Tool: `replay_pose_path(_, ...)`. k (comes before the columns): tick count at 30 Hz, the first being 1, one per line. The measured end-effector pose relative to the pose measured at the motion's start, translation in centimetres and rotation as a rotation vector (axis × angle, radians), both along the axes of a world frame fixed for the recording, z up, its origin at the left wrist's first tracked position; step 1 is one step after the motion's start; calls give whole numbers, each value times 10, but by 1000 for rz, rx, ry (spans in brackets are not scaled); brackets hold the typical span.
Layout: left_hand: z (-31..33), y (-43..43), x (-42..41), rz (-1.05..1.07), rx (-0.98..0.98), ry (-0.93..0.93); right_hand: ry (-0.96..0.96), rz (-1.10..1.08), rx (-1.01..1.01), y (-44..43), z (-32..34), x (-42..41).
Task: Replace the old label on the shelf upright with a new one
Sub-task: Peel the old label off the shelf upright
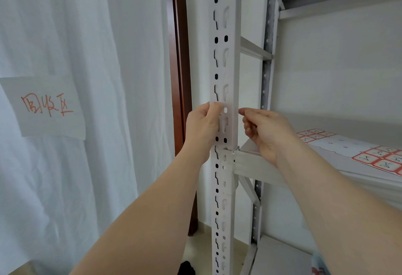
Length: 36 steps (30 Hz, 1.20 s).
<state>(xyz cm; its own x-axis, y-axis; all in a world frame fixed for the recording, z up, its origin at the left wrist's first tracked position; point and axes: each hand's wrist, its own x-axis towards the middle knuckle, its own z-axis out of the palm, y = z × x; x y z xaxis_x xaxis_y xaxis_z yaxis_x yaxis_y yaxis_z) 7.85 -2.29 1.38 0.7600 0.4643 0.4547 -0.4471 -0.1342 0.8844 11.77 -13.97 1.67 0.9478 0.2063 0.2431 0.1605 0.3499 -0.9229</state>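
A white perforated shelf upright runs top to bottom through the middle of the view. A small white label with a red edge lies against its front face at hand height. My left hand pinches the label's left end, thumb and fingers curled over it. My right hand is just right of the upright, fingers curled and fingertip close to the upright's right edge; whether it touches the label I cannot tell. Most of the label is hidden under my left fingers.
A sheet of red-bordered labels lies on the shelf board to the right. A white curtain hangs on the left with a paper sign in red writing. A brown door frame stands behind the upright.
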Motion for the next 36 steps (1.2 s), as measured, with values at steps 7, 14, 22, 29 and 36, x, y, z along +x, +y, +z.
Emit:
replay_pose_path(7, -5, 4, 0, -35, 71, -20, -5, 56, 42, -1, -1, -1)
replay_pose_path(14, -4, 7, -1, -35, 148, -60, -1, 83, 80, -1, -1, -1)
replay_pose_path(22, -5, 10, 0, -64, 186, -57, -7, 86, 91, -1, 0, -1)
replay_pose_path(29, -6, 20, 5, 18, 356, -98, 3, 85, 108, -1, 1, -3)
replay_pose_path(36, 2, 28, 6, 54, 468, -77, 6, 108, 102, -2, 1, -5)
